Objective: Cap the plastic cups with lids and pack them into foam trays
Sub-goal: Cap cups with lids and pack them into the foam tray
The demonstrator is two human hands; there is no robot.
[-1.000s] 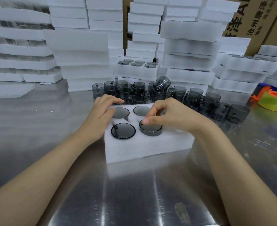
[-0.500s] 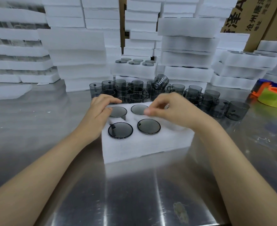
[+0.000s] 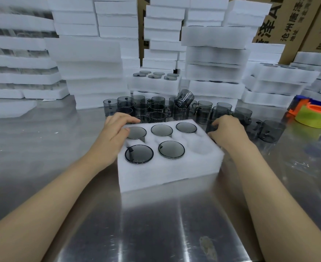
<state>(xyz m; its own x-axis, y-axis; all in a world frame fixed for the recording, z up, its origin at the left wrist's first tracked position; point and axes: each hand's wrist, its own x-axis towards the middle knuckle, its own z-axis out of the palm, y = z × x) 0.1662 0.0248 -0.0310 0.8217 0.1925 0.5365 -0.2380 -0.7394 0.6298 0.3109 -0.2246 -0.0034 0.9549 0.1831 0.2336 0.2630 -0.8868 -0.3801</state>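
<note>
On the desk (image 3: 155,224), left hand (image 3: 116,129) steadied foam tray (image 3: 165,174) with relaxed fingers; right hand (image 3: 227,129) sat by loose cups (image 3: 273,129), fingers hidden, grip unclear.

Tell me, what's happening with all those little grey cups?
A person is packing smoky grey plastic cups with lids into a white foam tray. Five pockets are filled; the near right pocket is empty. The left hand rests on the tray's far left corner, and the right hand reaches among the loose uncapped cups beside it.
</note>
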